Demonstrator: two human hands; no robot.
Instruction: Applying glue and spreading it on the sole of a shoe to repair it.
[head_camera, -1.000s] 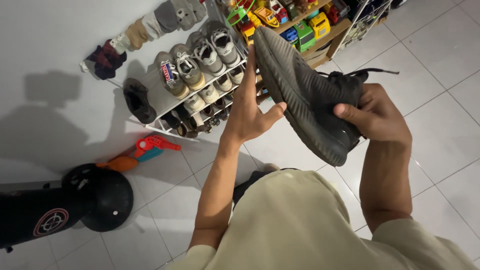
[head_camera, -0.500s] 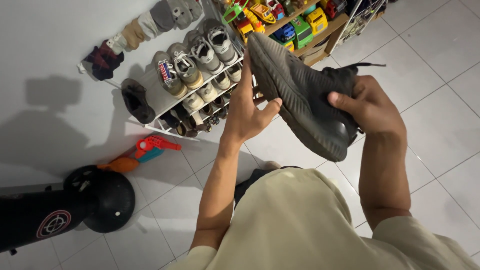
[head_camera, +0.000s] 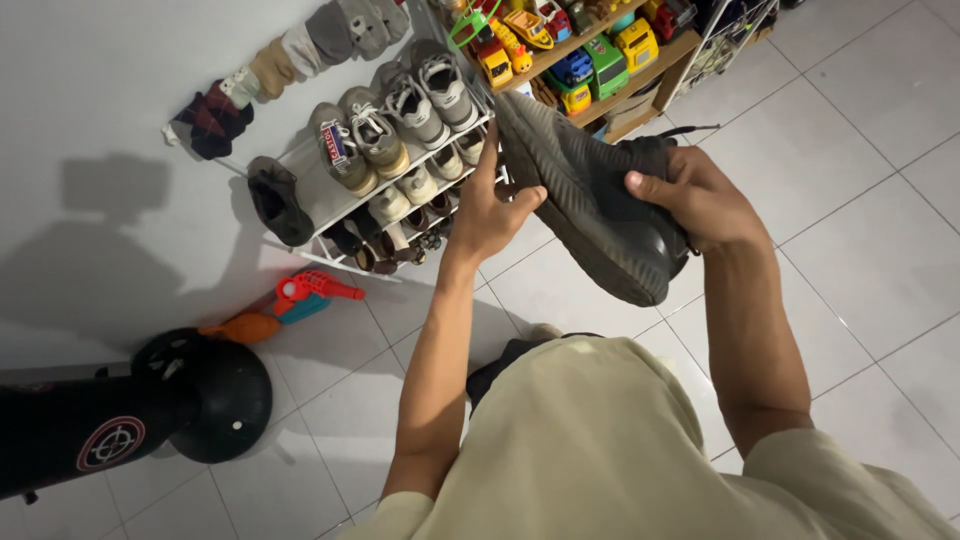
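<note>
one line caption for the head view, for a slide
Both hands hold a dark sneaker sole-up, left hand at the toe, right hand at the heel, above a white shoe rack on tiled floor.

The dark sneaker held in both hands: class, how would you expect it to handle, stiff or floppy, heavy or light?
The dark sneaker probably feels light, since the left hand steadies its toe with fingertips only. Its thick ridged sole likely bends little. The right hand grips the heel, suggesting firmness there.

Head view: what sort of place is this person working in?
Most likely a home, perhaps an entryway or play corner. A white shoe rack loaded with sneakers stands against the wall, a wooden shelf holds colourful toy vehicles, and the floor is white tile.
</note>
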